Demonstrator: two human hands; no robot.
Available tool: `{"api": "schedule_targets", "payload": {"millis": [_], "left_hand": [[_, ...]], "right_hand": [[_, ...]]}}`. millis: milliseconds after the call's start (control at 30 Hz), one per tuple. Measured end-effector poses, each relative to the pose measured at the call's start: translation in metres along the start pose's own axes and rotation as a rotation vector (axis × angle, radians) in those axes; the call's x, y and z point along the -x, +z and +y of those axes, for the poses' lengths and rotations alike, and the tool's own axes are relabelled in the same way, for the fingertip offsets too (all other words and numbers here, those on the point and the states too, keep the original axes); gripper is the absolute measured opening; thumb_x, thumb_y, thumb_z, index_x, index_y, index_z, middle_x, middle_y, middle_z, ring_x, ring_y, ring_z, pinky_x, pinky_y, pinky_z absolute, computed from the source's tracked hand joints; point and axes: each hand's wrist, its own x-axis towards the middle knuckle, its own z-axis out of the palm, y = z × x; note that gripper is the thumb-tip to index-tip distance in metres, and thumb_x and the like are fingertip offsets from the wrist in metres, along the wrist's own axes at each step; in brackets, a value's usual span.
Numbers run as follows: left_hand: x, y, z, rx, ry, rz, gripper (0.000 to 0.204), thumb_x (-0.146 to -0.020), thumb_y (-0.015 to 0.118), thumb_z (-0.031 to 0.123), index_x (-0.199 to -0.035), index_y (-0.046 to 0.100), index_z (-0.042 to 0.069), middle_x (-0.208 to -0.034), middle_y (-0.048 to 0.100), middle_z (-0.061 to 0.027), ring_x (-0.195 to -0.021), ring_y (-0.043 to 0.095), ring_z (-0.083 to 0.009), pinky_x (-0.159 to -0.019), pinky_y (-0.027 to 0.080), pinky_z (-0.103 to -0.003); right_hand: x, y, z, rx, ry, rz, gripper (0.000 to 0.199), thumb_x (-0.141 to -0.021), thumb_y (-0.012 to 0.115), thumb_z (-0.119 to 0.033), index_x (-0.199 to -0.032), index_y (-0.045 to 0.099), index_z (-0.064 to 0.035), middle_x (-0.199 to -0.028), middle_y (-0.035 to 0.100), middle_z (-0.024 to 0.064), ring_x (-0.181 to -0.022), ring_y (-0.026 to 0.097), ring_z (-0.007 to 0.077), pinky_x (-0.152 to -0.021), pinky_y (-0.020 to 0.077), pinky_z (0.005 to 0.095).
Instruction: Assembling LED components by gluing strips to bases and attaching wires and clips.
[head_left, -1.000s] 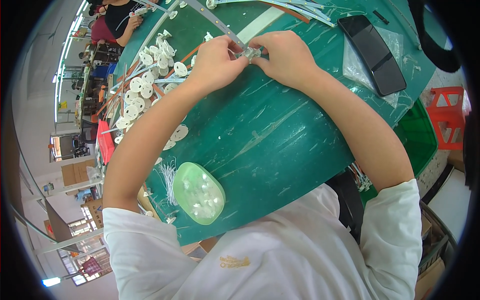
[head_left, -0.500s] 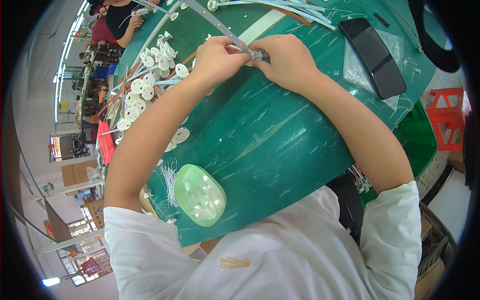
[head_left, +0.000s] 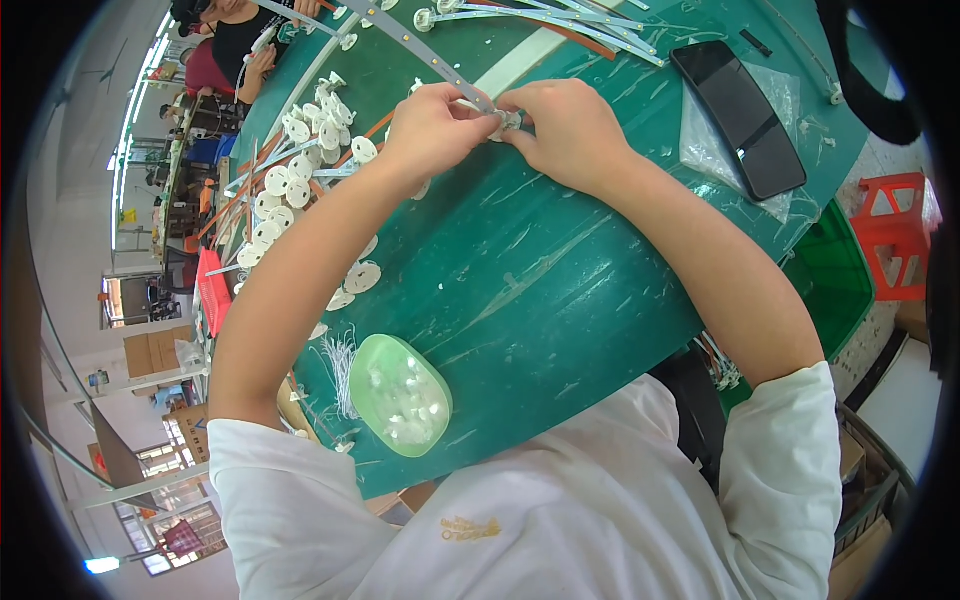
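A grey-white LED strip (head_left: pixel 425 55) with small yellowish lights slants down from the top edge to a small white end piece (head_left: pixel 508 122). My left hand (head_left: pixel 437 132) is closed on the strip just behind its end, thumb and fingers pinching. From the other side my right hand (head_left: pixel 567 125) pinches the white end piece with thumb and forefinger. The fingers partly cover the joint, so its details do not show. Beside my left forearm lies a heap of white round discs (head_left: pixel 285 185) attached to strips.
Near me on the green table (head_left: pixel 560 290) stands a light green bowl (head_left: pixel 375 425) of small whitish parts, with white wires (head_left: pixel 340 375) beside it. A black phone (head_left: pixel 740 120) rests on a clear plastic bag at right. More LED strips (head_left: pixel 570 20) lie at the back. Another person (head_left: pixel 240 45) works far left.
Both hands stay at the strip's end, with only small finger shifts. The whole view has moved slightly. The other person's hands at far left have changed position.
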Motion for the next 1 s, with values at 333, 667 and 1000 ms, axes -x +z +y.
{"api": "schedule_targets", "payload": {"millis": [333, 667, 1000], "left_hand": [[0.003, 0.002, 0.004, -0.215, 0.074, 0.072, 0.029, -0.076, 0.074, 0.028, -0.097, 0.071, 0.007, -0.086, 0.072, -0.0075, -0.080, 0.070, -0.0178, -0.073, 0.054, -0.031], [0.008, -0.028, 0.027, -0.352, 0.354, 0.162, 0.027, -0.077, 0.074, 0.029, -0.084, 0.074, 0.003, -0.073, 0.072, -0.0078, -0.068, 0.070, -0.0153, -0.068, 0.055, -0.027], [0.008, -0.012, 0.017, -0.322, 0.297, 0.223, 0.017, -0.077, 0.073, 0.019, -0.081, 0.074, 0.002, -0.069, 0.071, -0.0088, -0.061, 0.068, -0.0156, -0.061, 0.053, -0.026]], "right_hand": [[0.001, -0.001, -0.001, -0.016, -0.001, -0.008, 0.026, -0.075, 0.073, -0.016, -0.099, 0.071, -0.0069, -0.082, 0.068, 0.0133, -0.076, 0.066, 0.0287, -0.070, 0.0519, 0.0385], [0.001, -0.001, -0.002, 0.010, -0.001, -0.008, 0.025, -0.075, 0.073, -0.015, -0.099, 0.071, -0.0058, -0.085, 0.069, 0.0129, -0.075, 0.067, 0.0271, -0.070, 0.0525, 0.0375], [-0.001, 0.002, -0.003, -0.001, 0.003, 0.005, 0.024, -0.075, 0.073, -0.014, -0.097, 0.070, -0.0053, -0.085, 0.068, 0.0134, -0.075, 0.067, 0.0271, -0.069, 0.0521, 0.0372]]}}
